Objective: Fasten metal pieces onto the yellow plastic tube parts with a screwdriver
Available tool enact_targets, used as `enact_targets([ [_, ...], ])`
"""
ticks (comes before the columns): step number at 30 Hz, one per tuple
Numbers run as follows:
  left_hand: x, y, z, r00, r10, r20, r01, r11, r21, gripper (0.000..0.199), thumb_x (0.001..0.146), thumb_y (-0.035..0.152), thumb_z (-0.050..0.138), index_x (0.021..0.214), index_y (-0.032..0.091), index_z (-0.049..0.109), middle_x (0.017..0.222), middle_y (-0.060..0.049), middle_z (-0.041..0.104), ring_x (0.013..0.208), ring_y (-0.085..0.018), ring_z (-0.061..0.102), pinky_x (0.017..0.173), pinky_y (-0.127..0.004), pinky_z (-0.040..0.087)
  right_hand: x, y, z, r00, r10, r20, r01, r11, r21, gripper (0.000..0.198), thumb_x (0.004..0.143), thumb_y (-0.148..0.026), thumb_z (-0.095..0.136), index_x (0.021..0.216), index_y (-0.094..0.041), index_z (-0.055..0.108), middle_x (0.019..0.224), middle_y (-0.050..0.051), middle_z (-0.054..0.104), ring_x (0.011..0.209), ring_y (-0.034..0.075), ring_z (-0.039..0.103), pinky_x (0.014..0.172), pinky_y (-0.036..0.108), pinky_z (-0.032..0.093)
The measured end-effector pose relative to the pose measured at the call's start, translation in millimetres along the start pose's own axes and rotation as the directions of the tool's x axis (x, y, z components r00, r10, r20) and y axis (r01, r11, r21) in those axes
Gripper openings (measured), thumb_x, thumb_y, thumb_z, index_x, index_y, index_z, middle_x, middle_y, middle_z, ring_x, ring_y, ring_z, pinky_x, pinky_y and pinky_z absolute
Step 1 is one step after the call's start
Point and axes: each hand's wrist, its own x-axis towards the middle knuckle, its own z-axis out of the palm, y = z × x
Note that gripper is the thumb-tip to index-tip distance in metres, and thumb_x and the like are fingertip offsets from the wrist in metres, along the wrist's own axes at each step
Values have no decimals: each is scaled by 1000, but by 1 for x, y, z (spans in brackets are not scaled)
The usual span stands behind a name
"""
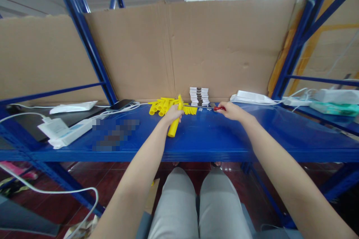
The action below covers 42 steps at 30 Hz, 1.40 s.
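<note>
My left hand [174, 112] is wrapped round a yellow plastic tube-like piece [174, 128], its hollow-looking round end tilted down toward me. My right hand [227, 111] grips the red handle of a screwdriver [219, 108]. The thin metal shaft points left and reaches the upper part of the yellow piece; whether the tip sits in it is too small to tell. Just behind my left hand lies a pile of similar yellow pieces [161, 107]. Several smaller yellow pieces [191, 110] lie in a row to its right. A stack of small white packs with dark bands [199, 97] stands behind them.
The blue shelf top [213, 138] has a cardboard sheet [213, 44] along its back. At left are a white power strip [74, 132], cables and a dark phone [122, 104]. A white packet [252, 97] lies at right. Blue uprights [297, 44] frame both sides.
</note>
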Motion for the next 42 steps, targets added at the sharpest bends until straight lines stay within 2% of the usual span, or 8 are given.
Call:
enact_targets([
  [8,-3,2,-1,1000,7,-8,-7,1000,8,18,71,2,51,67,18,44,46,7,45,33,-7,43,38,-18,37,3,-1,3,997,-55,57,55,998,-10,17,90,-19,51,95,-18,67,94,10,74,82,20,66,70,25,44],
  [15,-1,0,-1,1000,-7,-29,7,1000,-6,14,71,4,49,70,18,46,46,6,44,35,-10,46,40,-20,39,-1,-10,0,994,-92,-54,79,974,-211,22,93,-25,47,107,-16,63,113,16,69,103,27,64,81,32,44],
  [20,0,0,0,998,-19,-55,19,1000,-6,14,69,3,49,71,17,48,45,6,44,35,-10,45,42,-21,40,-3,-15,5,999,-26,22,30,977,-209,22,94,-28,45,110,-18,58,108,16,70,96,27,66,75,31,44],
  [24,-1,1,0,997,-48,-55,48,999,0,15,70,3,51,72,17,48,46,6,45,35,-10,45,41,-21,39,0,-15,9,997,24,76,-11,987,-162,26,96,-32,42,111,-18,57,113,16,69,98,27,66,76,32,46],
  [30,1,-1,2,997,-49,-59,49,999,1,16,70,2,51,75,17,49,51,5,46,36,-10,45,40,-20,38,4,-14,10,999,-43,23,46,982,-185,29,97,-30,40,104,-14,63,111,19,67,104,29,63,85,35,45],
  [35,2,-2,3,997,-55,-61,53,998,-28,18,69,2,53,80,16,52,51,6,46,36,-9,45,40,-19,37,4,-12,12,1000,-28,10,30,985,-170,23,96,-30,45,105,-16,62,112,16,67,101,25,64,81,30,45],
  [42,-1,1,4,998,-48,-29,48,999,-1,20,71,3,50,87,15,53,49,6,46,35,-10,45,39,-21,39,5,-4,12,994,-102,38,105,988,-111,9,88,-27,57,87,-19,60,92,10,71,83,22,65,72,28,43],
])
